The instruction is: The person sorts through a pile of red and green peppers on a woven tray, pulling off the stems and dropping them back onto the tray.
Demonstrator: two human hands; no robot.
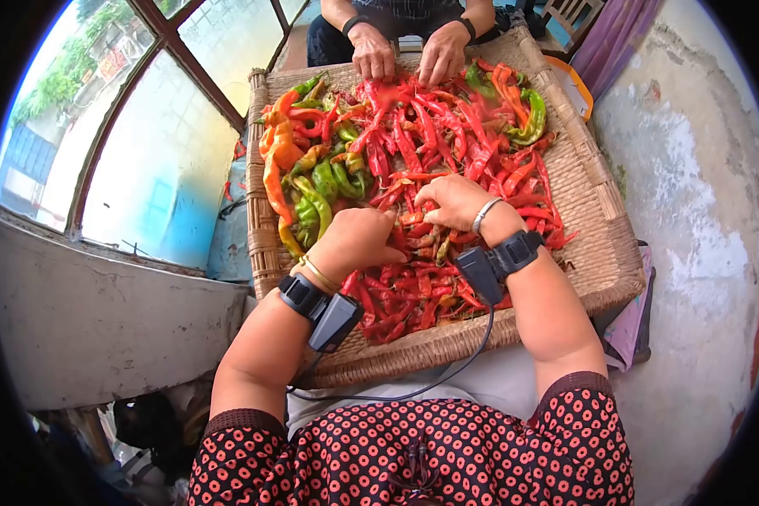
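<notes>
Red chili peppers cover most of a woven tray. My left hand is over the middle of the pile, with its fingers curled in and the thumb toward the right. What its fingertips grip, if anything, is hidden. Just to the right, my right hand bends its fingers down among the red peppers; I cannot make out what is between them. Green peppers lie left of my hands, beside several orange peppers. More red peppers are heaped below my wrists.
Across the tray, another person's hands touch the far peppers. A window stands at left and a worn wall at right. A black cable loops between my wrist devices, over the tray's near edge.
</notes>
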